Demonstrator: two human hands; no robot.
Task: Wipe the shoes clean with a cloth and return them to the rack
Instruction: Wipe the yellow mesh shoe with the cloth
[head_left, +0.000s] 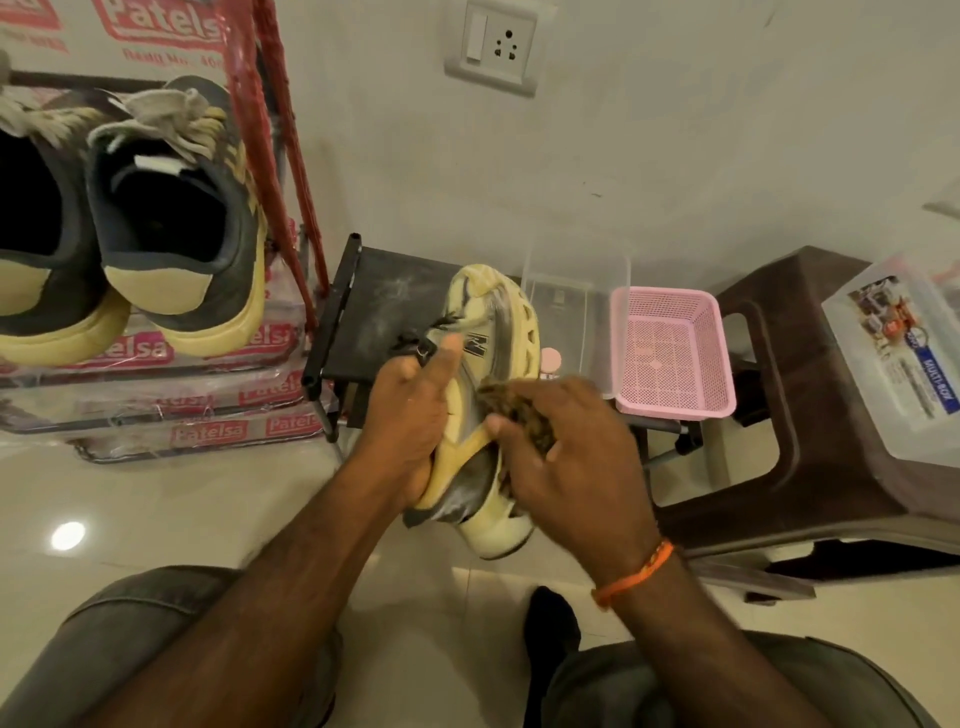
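Shoe (480, 415), cream and grey, was held in the air above the floor (156, 509), in front of the person's knees, toe pointing away. Left hand (410, 415) gripped its upper and collar, thumb along the side. Right hand (566, 457) was closed on a dark brownish cloth (519, 410), pressed against the shoe's side near the sole; it was blurred, probably mid-rub.

Step in hand: wiping, not yet returning. Next move would likely call for turning the shoe to reach unwiped parts, then setting it on the low black rack (363, 301) just behind it, which looked dusty.

A pair of dark shoes (171, 218) with cream soles sat on stacked packs (208, 415) at left, printed "Patelsa" in red. Pink basket (670, 353) stood right of the rack, beside a brown stool (810, 441) that carried a clear box (904, 364) labelled "MULTI BOX", as far as readable. Shoe logo was unreadable.
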